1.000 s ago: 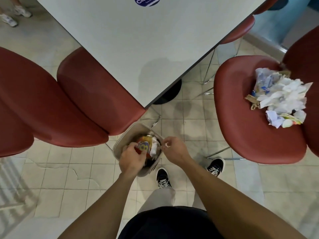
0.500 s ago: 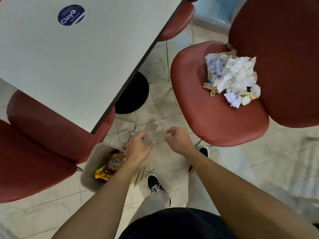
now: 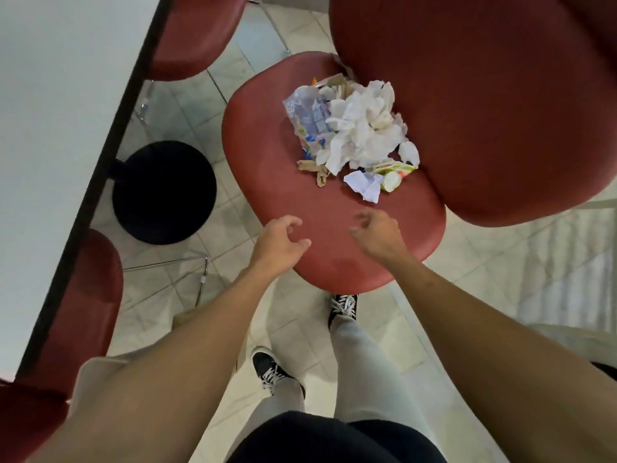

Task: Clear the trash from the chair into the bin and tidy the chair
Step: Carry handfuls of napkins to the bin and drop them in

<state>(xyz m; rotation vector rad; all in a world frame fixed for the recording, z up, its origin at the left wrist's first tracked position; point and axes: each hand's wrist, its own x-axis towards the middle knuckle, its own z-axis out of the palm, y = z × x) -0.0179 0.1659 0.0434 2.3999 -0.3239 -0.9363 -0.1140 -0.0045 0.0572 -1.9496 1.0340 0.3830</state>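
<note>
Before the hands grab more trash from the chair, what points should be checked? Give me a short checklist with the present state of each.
1. Left hand free: ok, fingers loosely curled, holding nothing.
2. Right hand free: ok, holding nothing.
3. Trash pile in reach: ok, it lies on the red chair seat just ahead of both hands, not yet touched.
4. Loose small pieces: not ok, a crumpled white paper and brown paper scraps lie at the pile's near edge and may slip.
5. Bin ready: cannot tell, only a beige edge shows behind the left arm.
</note>
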